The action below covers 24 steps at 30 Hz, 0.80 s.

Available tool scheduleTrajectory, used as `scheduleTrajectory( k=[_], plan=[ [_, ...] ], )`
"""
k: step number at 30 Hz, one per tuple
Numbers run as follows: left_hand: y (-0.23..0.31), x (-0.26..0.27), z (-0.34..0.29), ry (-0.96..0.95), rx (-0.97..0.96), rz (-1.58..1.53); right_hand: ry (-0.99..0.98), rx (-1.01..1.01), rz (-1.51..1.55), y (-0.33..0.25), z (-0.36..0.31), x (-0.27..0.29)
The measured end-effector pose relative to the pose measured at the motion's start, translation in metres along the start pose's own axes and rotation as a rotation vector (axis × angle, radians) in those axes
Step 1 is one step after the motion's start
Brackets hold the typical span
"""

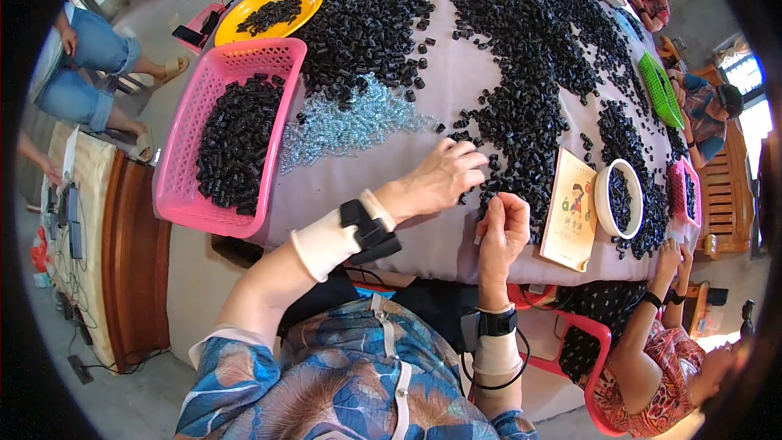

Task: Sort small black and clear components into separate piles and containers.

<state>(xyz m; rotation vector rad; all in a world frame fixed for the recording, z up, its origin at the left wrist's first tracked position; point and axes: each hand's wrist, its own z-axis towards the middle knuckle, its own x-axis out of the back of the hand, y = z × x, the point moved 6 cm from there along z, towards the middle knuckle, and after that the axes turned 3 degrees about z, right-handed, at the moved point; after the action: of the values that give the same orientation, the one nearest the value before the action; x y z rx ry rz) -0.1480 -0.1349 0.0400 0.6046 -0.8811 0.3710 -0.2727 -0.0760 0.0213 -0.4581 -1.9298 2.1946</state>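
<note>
My left hand (440,173) reaches across the cloth-covered table with its fingers bent and drawn together at the edge of a heap of small black plastic caps (521,126). Its fingertips point down and to the right, and whatever they may hold is hidden. Close by on the right, my right hand (503,232) is raised over the near table edge, fingers curled in a pinch; I cannot make out what is in it. A pile of small clear bluish springs (350,124) lies left of my left hand. Loose black caps lie around both hands.
A pink basket (281,114) of black caps stands at left, with a yellow plate (306,8) beyond. To the right are a booklet (568,216), a white bowl (601,210), a small pink basket (678,195) and a green basket (658,85). Other people sit along the right side.
</note>
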Motion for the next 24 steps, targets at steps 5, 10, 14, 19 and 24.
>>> scheduleTrajectory(
  k=[5,10,14,19,24],
  plan=[
    [-0.010,0.048,-0.031,0.101,0.094,0.087,-0.027,0.008,0.002,-0.002,0.002,-0.003],
    [-0.032,0.060,-0.055,0.229,0.254,0.019,0.008,-0.002,0.011,-0.005,0.001,0.004],
    [-0.030,0.059,-0.056,0.256,0.360,-0.052,-0.001,-0.022,0.058,-0.005,-0.003,0.006],
    [-0.012,0.041,-0.028,0.188,0.306,-0.093,-0.084,-0.045,-0.011,0.000,-0.013,-0.004],
    [-0.016,0.032,-0.028,0.087,0.272,-0.082,-0.117,-0.001,-0.032,-0.003,-0.017,-0.007]
  ],
)
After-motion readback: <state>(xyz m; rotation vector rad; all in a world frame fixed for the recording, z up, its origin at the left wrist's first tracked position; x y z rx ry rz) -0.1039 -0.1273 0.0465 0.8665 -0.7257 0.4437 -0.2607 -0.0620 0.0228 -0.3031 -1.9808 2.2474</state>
